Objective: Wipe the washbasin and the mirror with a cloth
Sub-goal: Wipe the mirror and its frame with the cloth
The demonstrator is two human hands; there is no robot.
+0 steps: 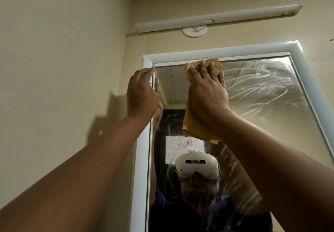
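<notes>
Wall (59, 50): cream, plain, filling the left third of the frame; carries the shadow of a raised arm.

Left hand (141, 91): centre-left of frame, arm reaching up from the lower left. Fingers straight and together, holding nothing; fingertips rest at the upper left corner of the mirror frame (144, 141), white, where it meets the glass. Judged to be steadying the body.

Mirror (271, 105): tall pane running from upper centre to the bottom edge. Upper left patch reads clear; upper right and lower centre carry pale wet swirls and streaks. A headset-wearing person is reflected at lower centre.

Cloth (198, 128): ochre, folded, at centre of frame, pressed flat to the glass just under the top rail; its lower end hangs free below the wrist.

Right hand (207, 88): centre, arm entering from the lower right. Fingers spread and extended over the cloth, pressing it to the mirror rather than curling round it.

Light fitting (216, 21): white tube housing above the mirror, upper centre to upper right.

Washbasin: not in view; its condition cannot be told.

Step in hand: wiping the mirror, top edge.

Next move, as judged: carry the cloth rightward along the top rail with steady flat pressure, then work down through the streaked area at upper right.
</notes>
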